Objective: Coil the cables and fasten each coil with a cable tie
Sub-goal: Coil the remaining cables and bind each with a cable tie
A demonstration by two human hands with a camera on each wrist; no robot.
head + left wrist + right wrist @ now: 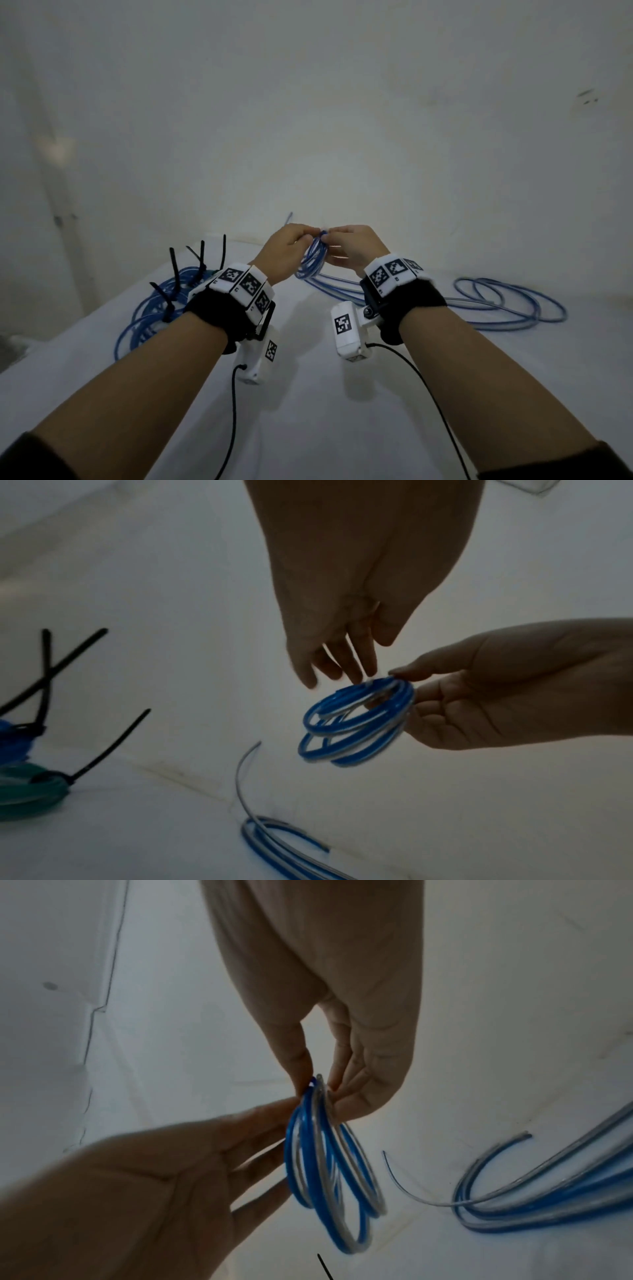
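Above the white worktop [308, 394], both hands meet at a small blue-and-clear cable coil [313, 255] held in the air: left hand [286, 251] fingers touch its top edge, thumb and fingertips closed on the loops, right hand [356, 248] fingers pinch the same top edge. Tied blue coils with black cable ties [174, 274] sticking up lie left on the worktop; loose blue cable [507, 305] sprawls right.
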